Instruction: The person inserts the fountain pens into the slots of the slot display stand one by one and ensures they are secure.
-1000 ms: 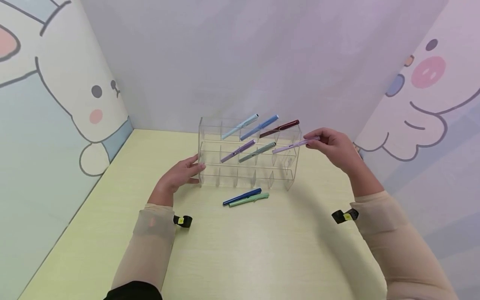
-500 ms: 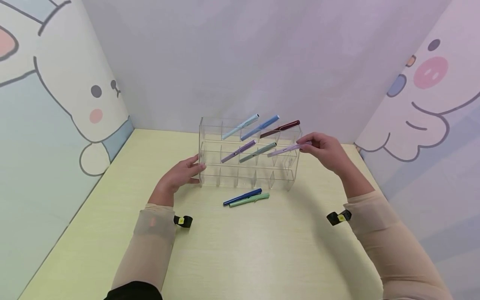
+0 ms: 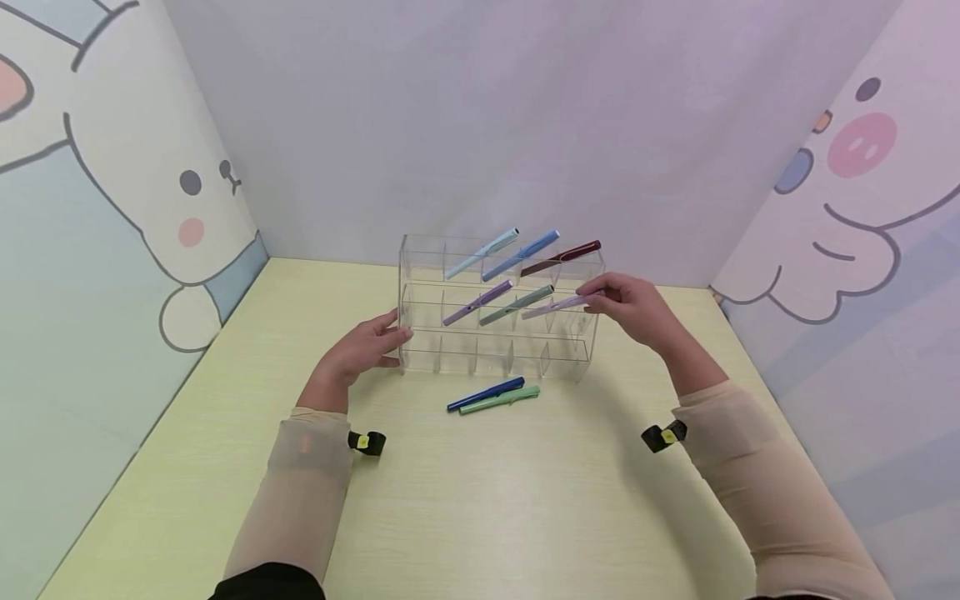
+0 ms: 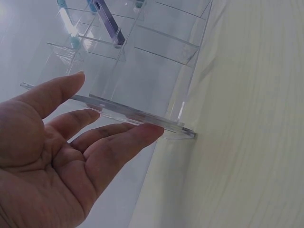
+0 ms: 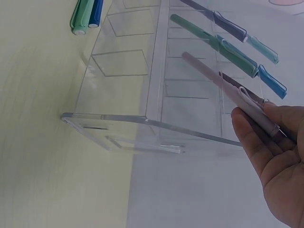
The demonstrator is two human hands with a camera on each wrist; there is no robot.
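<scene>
A clear acrylic pen rack (image 3: 491, 354) stands on the table, its tiers divided into slots. At its left end, my left hand (image 3: 362, 346) holds the side panel, fingertips on the outer face and thumb at the front edge. My right hand (image 3: 626, 304) pinches a pale lilac pen (image 3: 553, 307) by its cap end, tilted over the right part of the middle tier. Beside it in that tier lie a grey-green pen (image 3: 516, 305) and a purple pen (image 3: 477, 302). The upper tier bears a light blue pen (image 3: 482, 253), a blue pen (image 3: 521, 255) and a dark red pen (image 3: 561, 258).
In front of the rack, a dark blue pen (image 3: 485, 394) and a light green pen (image 3: 499, 400) lie side by side on the pale wooden table (image 3: 480, 508). A plain wall (image 3: 495, 125) rises behind, with cartoon-printed walls at left and right.
My right hand has moved left and slightly down with the lilac pen, bringing it further over the middle tier. The left hand and the other pens have stayed put.
</scene>
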